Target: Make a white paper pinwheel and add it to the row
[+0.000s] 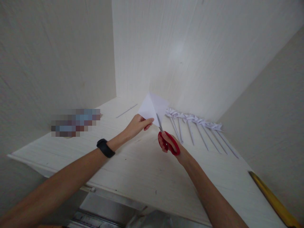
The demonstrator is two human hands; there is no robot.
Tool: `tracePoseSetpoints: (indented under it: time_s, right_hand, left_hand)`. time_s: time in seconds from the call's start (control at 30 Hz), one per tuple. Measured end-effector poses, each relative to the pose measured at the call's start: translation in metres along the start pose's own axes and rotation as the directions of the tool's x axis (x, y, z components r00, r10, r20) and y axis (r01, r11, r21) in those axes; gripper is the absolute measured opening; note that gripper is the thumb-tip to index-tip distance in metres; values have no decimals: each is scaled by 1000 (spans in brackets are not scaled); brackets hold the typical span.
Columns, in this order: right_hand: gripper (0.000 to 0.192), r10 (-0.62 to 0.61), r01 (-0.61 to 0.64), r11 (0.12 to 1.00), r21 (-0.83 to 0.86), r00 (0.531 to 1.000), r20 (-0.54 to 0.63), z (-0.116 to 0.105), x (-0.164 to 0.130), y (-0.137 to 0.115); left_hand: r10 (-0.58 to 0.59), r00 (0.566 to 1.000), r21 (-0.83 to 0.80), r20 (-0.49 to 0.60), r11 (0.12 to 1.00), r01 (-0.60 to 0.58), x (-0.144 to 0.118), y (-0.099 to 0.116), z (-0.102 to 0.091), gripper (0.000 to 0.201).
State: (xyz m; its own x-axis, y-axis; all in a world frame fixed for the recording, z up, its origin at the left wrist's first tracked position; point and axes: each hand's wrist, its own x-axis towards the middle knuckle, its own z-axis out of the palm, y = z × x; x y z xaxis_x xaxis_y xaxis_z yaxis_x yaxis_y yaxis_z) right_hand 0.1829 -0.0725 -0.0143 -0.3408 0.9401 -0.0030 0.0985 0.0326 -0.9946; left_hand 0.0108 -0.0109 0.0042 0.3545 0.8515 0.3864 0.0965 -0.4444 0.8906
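A person's left hand (144,123) pinches a white sheet of paper (147,108) at its near edge, between thumb and fingers; the right hand (171,142), fingers through the loops, grips red-handled scissors (161,129), whose blades point away from the wrist at the paper just right of the left thumb; how far the blades are parted cannot be told.

The chief hazard appears to be the closeness of steel to skin: a slip of the sheet, or a thumb creeping rightward, could bring a nick; the paper, pinched only at its near side, could also bend under the blades and send a cut astray; too long a stroke could run through the middle and split the sheet.

Just right of the right hand, a row of folded paper heads on stems (197,121) lies on the white tabletop (137,171); a careless swing of that wrist could knock the nearest stems askew or crush a fold; a lone thin stick (127,110), beyond the left wrist, lies farther from the blades and seems at less risk.
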Motion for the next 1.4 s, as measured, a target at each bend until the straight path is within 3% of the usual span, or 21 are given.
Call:
tracePoseSetpoints:
  time_s: [0.6, 0.97, 1.4]
  right_hand:
    - [54, -6, 5, 1000, -15, 998, -59, 5, -6, -6]
    - [51, -5, 3, 1000, -22, 997, -82, 1, 0, 6]
    - [52, -6, 5, 1000, -22, 996, -88, 4, -7, -8]
  left_hand:
    - [-2, 1000, -32, 2, 999, 2, 0, 2, 2, 33]
    - [4, 1000, -28, 19, 1000, -3, 0, 1, 2, 37]
    - [-20, 998, -20, 61, 1000, 22, 0, 5, 1, 37]
